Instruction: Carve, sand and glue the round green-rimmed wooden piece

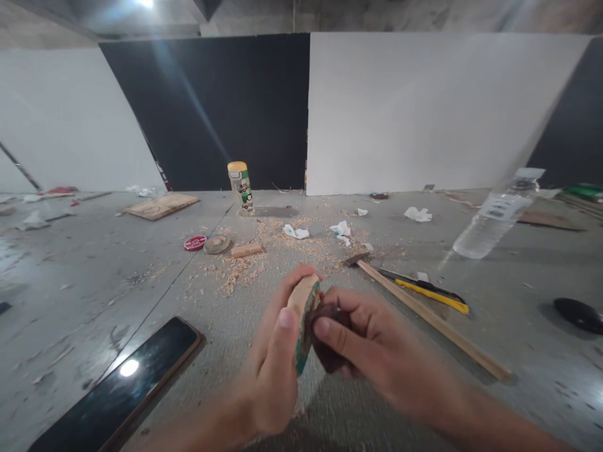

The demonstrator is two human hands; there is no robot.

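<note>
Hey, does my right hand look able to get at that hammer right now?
Probably yes: the hammer lies just beyond the right hand with nothing seen between them, though that hand would first need to release the dark piece.

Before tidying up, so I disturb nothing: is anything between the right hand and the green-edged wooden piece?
Only the dark brown material, held in the right hand, apparently against the facing side of the wooden piece. The hammer lies outside that gap.
</note>
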